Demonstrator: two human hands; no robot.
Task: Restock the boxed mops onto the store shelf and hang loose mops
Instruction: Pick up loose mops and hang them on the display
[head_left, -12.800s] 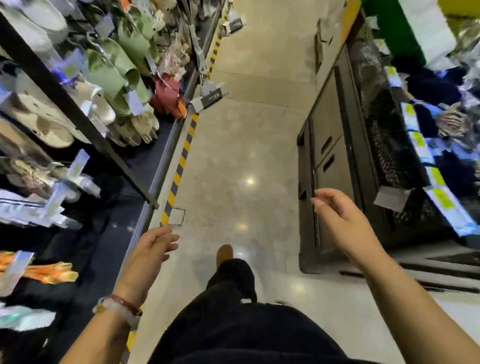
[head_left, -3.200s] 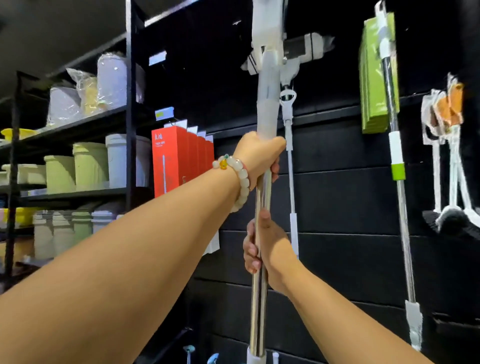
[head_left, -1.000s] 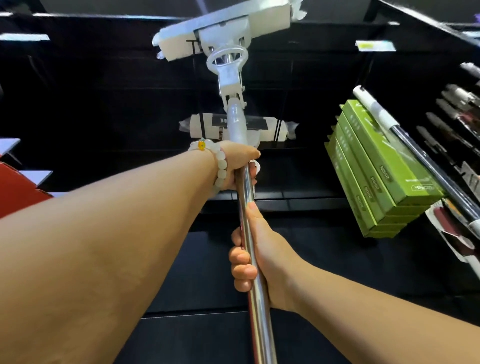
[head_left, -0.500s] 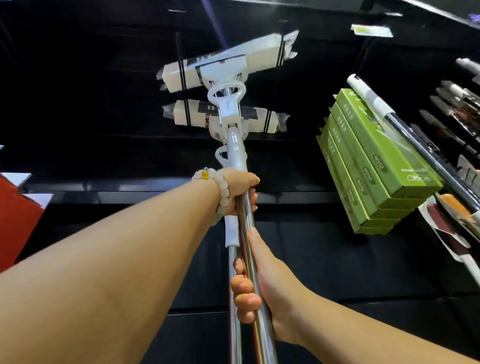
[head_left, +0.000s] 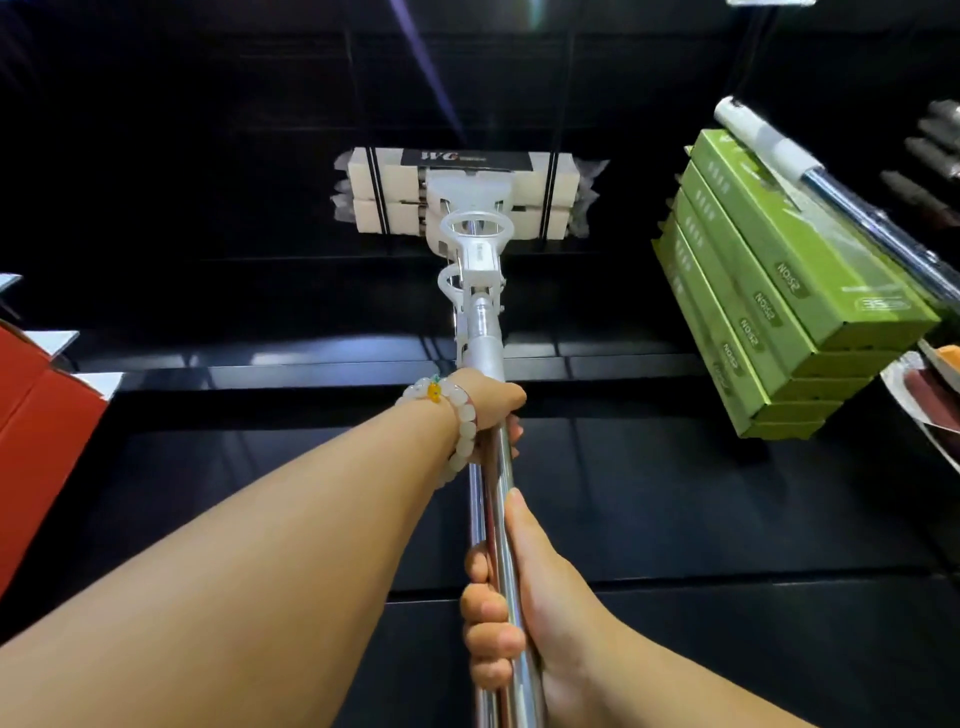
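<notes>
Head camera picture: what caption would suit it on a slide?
Both hands, left hand above right hand, grip a mop raised toward a dark wall beside green boxes.

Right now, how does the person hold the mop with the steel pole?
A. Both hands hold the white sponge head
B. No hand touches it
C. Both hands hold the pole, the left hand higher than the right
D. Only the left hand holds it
C: the left hand, the one with the bead bracelet, grips the pole near its white upper end, and the right hand grips it lower down.
</notes>
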